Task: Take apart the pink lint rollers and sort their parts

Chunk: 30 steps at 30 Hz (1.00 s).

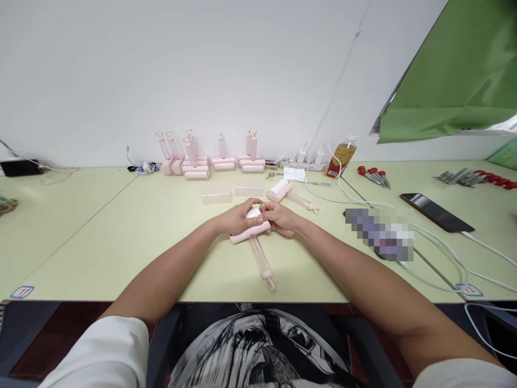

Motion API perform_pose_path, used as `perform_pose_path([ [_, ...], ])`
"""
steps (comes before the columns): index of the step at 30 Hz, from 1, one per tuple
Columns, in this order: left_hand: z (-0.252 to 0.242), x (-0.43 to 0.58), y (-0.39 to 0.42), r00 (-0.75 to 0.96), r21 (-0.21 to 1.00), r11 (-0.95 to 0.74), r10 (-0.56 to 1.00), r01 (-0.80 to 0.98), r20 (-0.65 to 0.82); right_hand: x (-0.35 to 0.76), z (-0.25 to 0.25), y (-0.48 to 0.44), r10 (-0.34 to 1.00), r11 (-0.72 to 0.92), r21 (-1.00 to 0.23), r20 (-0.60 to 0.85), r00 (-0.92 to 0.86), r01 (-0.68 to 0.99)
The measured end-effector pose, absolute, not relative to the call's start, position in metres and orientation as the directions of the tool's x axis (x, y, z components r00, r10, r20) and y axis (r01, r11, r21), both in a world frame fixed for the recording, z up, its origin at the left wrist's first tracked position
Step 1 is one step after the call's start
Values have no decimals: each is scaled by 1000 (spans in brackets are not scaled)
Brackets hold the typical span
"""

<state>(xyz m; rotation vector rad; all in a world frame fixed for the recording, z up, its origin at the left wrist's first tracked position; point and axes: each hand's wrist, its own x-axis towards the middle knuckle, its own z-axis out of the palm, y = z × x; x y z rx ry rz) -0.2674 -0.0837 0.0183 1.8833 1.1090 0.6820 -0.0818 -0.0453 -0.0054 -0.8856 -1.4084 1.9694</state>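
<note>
A pink lint roller (262, 257) with a clear handle lies before me, its handle pointing toward the table's front edge. My left hand (239, 216) is wrapped over the left part of its head, thumb across the white roll (253, 213). At the right end of the head, my right hand (281, 218) has its fingers closed in a pinch; the fingertips of both hands meet there, hiding what lies between them. Just beyond my hands are two clear pink covers (217, 198). Another lint roller (279, 190) with a heart-shaped loop lies to their right.
Several pink lint rollers (196, 172) stand along the wall. At the back right are a power strip (311, 163), a drink bottle (341, 157) and red-handled tools (374, 175). A phone (437, 212), a blurred-out item (379, 235) and white cables (440, 250) lie on the right.
</note>
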Motion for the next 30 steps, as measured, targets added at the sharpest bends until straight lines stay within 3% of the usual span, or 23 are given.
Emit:
perform_pose_path([
  [4, 7, -252, -84, 228, 798, -230, 966, 558, 119, -78, -3, -39, 841, -198, -975, -115, -528, -104],
  [7, 1, -246, -77, 92, 817, -171, 985, 551, 144, -74, -5, -34, 871, -84, -994, -40, -490, -68],
  [11, 0, -255, -62, -231, 931, 54, 972, 361, 33, -73, -12, -31, 917, 111, -977, 31, -398, 182],
  [13, 0, -261, -59, -301, 956, 65, 953, 285, 25, -73, -13, -31, 925, 241, -912, 112, -363, 331],
  [16, 1, -264, -60, -326, 954, -50, 933, 297, 150, -71, -9, -34, 878, 441, -764, 259, -402, 471],
  [19, 4, -263, -64, -327, 974, -89, 932, 206, 155, -68, -2, -40, 829, 520, -713, 289, -478, 471],
  [24, 8, -268, -68, -250, 997, -61, 967, -52, 46, -67, -1, -47, 800, 537, -752, 311, -513, 382],
  [30, 9, -274, -72, -178, 985, 4, 983, -170, -35, -65, -9, -45, 812, 367, -913, 221, -541, 178],
])
